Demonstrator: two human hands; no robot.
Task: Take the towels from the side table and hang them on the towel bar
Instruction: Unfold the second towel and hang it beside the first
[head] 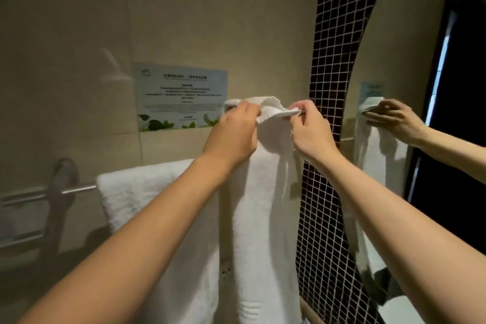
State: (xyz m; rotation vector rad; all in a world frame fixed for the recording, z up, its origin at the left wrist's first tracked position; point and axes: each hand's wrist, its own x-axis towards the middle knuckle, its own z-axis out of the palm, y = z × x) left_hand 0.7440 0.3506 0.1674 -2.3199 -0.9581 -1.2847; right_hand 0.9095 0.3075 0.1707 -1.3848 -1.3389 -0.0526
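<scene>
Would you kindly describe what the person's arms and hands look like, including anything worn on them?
Both arms are bare from the bottom of the frame to the fingers: no sleeves show. The left hand and right hand wear no gloves, and no watch, bracelet or ring is visible. The wide-angle lens makes the forearms look long and tapering. The mirror reflects a hand and forearm, likewise bare.

We see through one wide-angle camera worn on the head, facing forward at the wall point(79, 21) from close up, so both forearms reach in from the bottom edge. Straight lines bow toward the edges. At the right, a mirror point(394, 47) gives a second angle on the same hand point(313, 131) and towel point(265, 192).
</scene>
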